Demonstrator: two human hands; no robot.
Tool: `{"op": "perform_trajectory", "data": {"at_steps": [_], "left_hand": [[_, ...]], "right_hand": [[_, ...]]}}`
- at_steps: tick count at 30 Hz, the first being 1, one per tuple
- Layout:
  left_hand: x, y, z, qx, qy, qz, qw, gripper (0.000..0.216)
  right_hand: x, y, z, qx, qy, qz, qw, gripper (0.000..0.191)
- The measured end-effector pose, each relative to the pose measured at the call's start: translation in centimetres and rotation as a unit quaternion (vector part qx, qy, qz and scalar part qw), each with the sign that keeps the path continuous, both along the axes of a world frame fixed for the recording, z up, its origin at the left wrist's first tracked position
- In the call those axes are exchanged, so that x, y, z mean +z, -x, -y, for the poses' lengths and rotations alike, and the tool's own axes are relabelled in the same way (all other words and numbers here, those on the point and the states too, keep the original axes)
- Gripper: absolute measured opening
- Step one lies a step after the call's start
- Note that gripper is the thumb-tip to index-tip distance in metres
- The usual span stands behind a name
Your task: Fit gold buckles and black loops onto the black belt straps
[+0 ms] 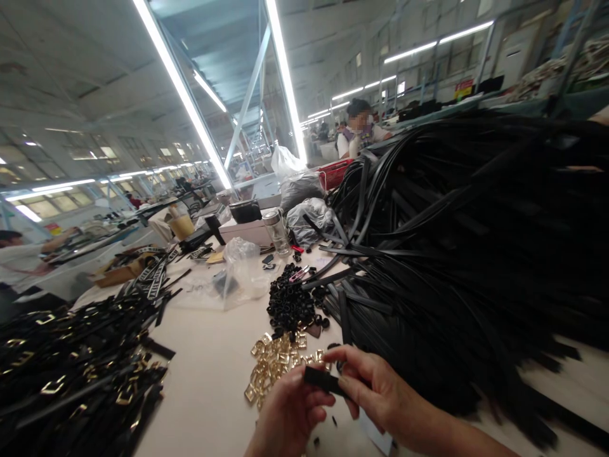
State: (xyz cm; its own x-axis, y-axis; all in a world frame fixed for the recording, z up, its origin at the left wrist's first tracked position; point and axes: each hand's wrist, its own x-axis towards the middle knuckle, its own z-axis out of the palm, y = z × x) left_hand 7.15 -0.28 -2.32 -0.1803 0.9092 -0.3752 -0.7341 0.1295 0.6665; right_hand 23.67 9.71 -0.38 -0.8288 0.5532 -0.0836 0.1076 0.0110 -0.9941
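Both hands meet low over the worktop (209,374): the left hand (288,416) and right hand (375,387) each pinch an end of a short black strap (322,379) with closed fingers, just beside gold buckles (273,365) and black loops (292,304).

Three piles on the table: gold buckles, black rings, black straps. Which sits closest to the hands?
The gold buckles, the shiny pile just above the left hand and right hand, which hold a black strap piece. The black rings lie farther back; the black straps heap up to the right.
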Motion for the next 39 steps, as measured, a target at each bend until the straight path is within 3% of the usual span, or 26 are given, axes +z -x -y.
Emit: {"op": "perform_trajectory", "data": {"at_steps": [7,15,20,26,35,39], "left_hand": [[0.7,-0.5,-0.2,-0.005,0.065,-0.083,0.994,0.029],[-1.5,-1.3,-0.8,-0.015,0.019,-0.166,0.986,0.031],[-0.4,-0.6,-0.3,-0.036,-0.011,-0.200,0.979,0.033],[0.1,-0.3,-0.2,-0.046,0.001,-0.313,0.949,0.034],[0.3,-1.0,0.0,-0.027,-0.009,-0.325,0.945,0.033],[-0.1,-1.0,-0.2,-0.013,-0.001,-0.330,0.944,0.035]], "right_hand": [[-0.1,0.2,0.3,0.012,-0.073,0.007,0.997,0.032],[0.4,0.2,0.9,0.013,-0.080,0.000,0.997,0.032],[0.2,0.1,0.4,-0.013,-0.102,0.008,0.995,0.031],[0.1,0.0,0.5,0.034,-0.111,0.020,0.993,0.022],[1.5,-0.5,-0.1,0.059,-0.159,0.134,0.976,0.015],[1.6,-0.6,0.1,0.044,-0.163,0.125,0.978,0.013]]}}
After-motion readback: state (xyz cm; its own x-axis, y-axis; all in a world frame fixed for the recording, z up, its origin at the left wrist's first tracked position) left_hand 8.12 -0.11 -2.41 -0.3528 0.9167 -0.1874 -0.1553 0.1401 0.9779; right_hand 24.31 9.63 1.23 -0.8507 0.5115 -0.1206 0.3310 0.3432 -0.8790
